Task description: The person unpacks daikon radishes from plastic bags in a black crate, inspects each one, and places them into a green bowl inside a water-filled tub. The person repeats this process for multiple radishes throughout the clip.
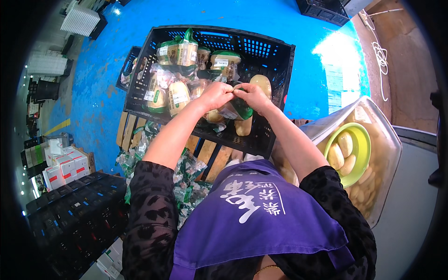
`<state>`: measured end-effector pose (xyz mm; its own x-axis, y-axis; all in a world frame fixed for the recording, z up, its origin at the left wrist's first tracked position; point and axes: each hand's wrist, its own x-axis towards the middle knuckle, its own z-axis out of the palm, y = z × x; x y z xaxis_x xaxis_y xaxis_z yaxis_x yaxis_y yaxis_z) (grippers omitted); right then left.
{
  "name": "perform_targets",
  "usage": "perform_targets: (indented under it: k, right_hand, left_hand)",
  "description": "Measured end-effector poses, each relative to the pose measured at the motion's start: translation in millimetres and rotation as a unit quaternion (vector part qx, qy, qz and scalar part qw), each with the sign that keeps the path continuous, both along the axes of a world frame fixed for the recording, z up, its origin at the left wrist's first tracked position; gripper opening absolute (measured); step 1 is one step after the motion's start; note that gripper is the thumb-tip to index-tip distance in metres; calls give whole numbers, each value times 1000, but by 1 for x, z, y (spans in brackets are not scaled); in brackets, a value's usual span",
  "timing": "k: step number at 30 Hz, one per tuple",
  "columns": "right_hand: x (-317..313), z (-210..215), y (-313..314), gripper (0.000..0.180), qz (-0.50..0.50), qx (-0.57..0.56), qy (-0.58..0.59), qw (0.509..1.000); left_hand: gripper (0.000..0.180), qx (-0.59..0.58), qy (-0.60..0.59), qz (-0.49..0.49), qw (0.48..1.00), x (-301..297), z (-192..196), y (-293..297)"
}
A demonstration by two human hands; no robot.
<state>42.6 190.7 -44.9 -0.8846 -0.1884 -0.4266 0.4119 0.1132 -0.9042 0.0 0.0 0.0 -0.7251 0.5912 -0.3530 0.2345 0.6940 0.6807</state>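
While our left hand [215,94] and right hand [252,94] pinch the bag [238,110] over the crate [273,56], we seem to be sealing it; next likely needs a firm twist.

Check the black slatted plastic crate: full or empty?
Partly full. The black slatted plastic crate holds bagged pale vegetables along its far and left sides, while bare floor shows at its right side.

I see a green bowl [357,151] of pale roots in a clear tub [389,154], stacked black crates [74,219], blue floor [298,32].
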Motion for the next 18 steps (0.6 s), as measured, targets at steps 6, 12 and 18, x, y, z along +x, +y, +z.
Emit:
perform_targets:
  k: [6,12,18]
  right_hand:
    - [12,-37,-9,27,-59,23,22,998]
    - [5,2,-26,30,-54,165,23,985]
    - [0,-9,-23,22,16,392,166,905]
  left_hand:
    - [13,67,153,44,985,36,-5,14]
    - [11,93,352,-71,929,49,4,7]
    - [25,144,291,129,937,69,19,-18]
